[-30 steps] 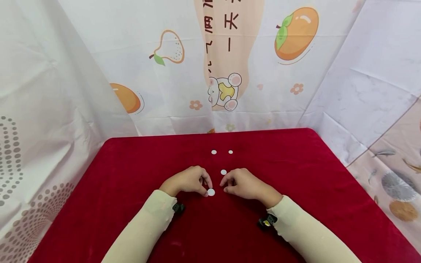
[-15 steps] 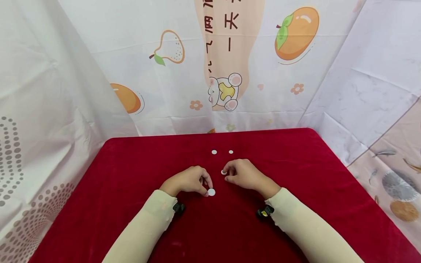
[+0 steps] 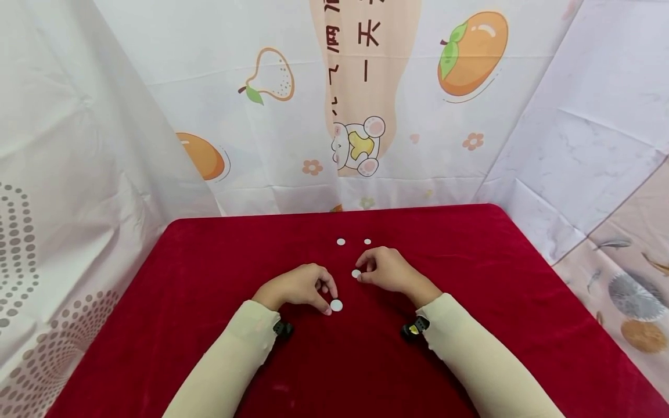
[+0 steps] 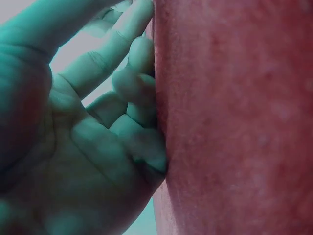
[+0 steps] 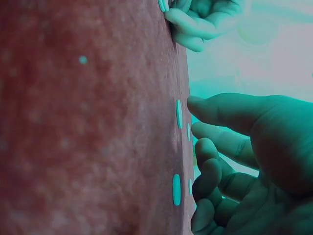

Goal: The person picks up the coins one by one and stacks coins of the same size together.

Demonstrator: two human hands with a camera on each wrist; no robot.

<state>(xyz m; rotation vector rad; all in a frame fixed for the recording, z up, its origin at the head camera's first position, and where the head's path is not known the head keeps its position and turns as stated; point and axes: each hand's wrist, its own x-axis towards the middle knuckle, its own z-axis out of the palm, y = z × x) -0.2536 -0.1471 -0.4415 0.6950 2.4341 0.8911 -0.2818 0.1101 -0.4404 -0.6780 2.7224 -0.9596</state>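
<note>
Near the table's middle, my left hand (image 3: 300, 285) has thumb and index fingertips apart at the left edge of a white round disc (image 3: 337, 305). In the right wrist view that disc (image 5: 163, 5) lies right at the fingertips, its edge looking like two thin layers. Farther back, my right hand (image 3: 389, 271) has thumb and index spread at the right side of a second white disc (image 3: 356, 273), which lies flat on the cloth. The right wrist view shows its thumb tip just beside this disc (image 5: 179, 114). The other fingers curl loosely.
Toward the back lie two more white discs, one on the left (image 3: 341, 241) and one on the right (image 3: 367, 241). Another disc (image 5: 176, 190) shows in the right wrist view. Red cloth (image 3: 209, 261) covers the table, with printed curtains (image 3: 292, 133) behind it.
My right hand has moved forward, away from the body, to the second disc. My left hand stays almost in place; its thumb has drawn slightly off the near disc's edge.
</note>
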